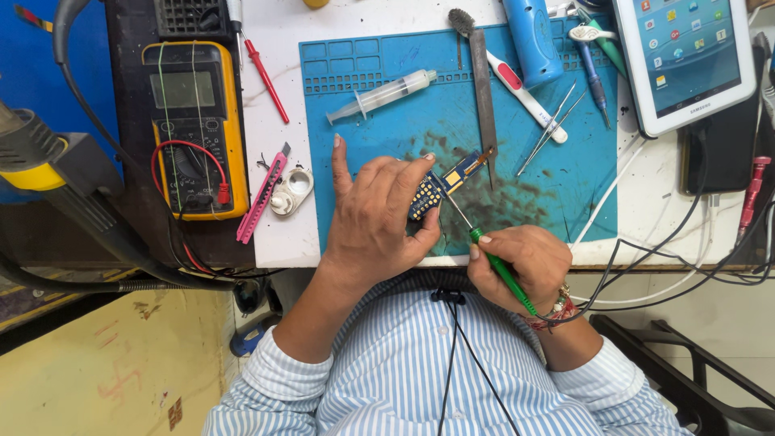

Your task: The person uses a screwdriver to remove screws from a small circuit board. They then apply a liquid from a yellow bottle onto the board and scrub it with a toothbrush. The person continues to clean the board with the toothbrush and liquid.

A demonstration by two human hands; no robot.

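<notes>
While left hand (373,211) pinches small circuit board (442,186), right hand (517,262) grips green-handled screwdriver (492,260): tip slip risks gouged traces; loose pinch lets board twist.

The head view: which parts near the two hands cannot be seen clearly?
- Circuit board: its lower end is hidden by the left hand.
- Green tool: its rear is covered by the right hand; its thin tip is too small to judge.
- Tablet: cut off by the top edge.
</notes>
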